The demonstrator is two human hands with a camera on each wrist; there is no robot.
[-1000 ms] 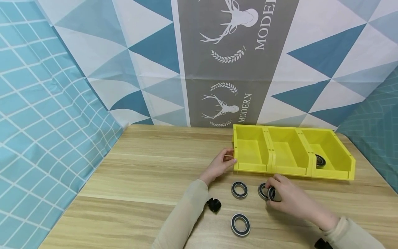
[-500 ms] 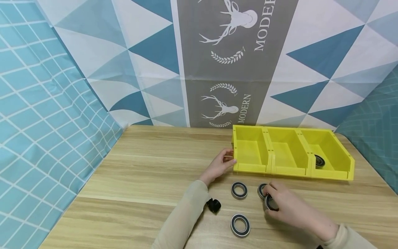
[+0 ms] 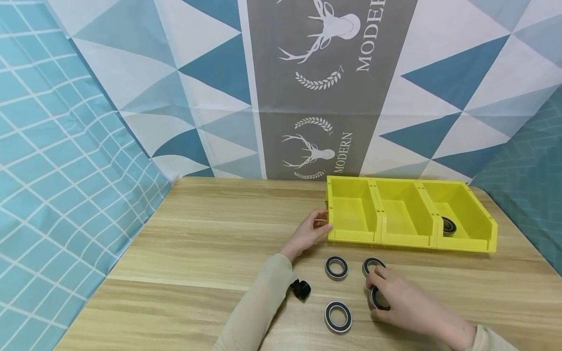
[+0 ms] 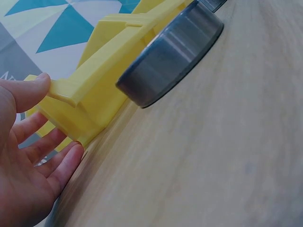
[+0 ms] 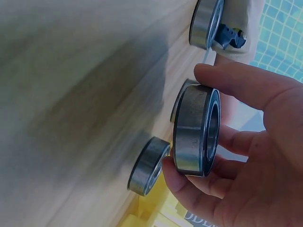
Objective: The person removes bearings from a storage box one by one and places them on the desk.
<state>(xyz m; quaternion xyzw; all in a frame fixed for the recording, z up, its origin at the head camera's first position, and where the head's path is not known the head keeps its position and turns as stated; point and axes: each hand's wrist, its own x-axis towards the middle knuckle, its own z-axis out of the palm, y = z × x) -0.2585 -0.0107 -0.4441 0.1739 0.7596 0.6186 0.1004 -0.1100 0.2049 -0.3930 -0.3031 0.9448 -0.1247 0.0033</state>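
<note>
My right hand (image 3: 406, 300) pinches a ball bearing (image 5: 193, 130) between thumb and fingertips, just over the wooden table. It is a steel ring with a black seal, tilted on edge in the right wrist view. Right behind it lies another bearing (image 3: 373, 265), partly covered by my fingers in the head view. Two more lie flat to the left, a rear bearing (image 3: 336, 268) and a front bearing (image 3: 338, 317). My left hand (image 3: 305, 234) grips the left end of a yellow three-compartment bin (image 3: 357, 236), thumb on its front corner and fingers against the side (image 4: 28, 142).
One bearing (image 3: 449, 225) sits in the bin's right compartment; the middle and left ones show only yellow plastic. A black wrist device (image 3: 301, 289) is at my left cuff. Behind the table (image 3: 184, 253) hangs a patterned cloth (image 3: 219, 87), with blue checked cloth (image 3: 57, 170) at left.
My right hand has drawn the pinched bearing slightly toward me, away from the bearing behind it, which now shows more. My left hand stays on the bin.
</note>
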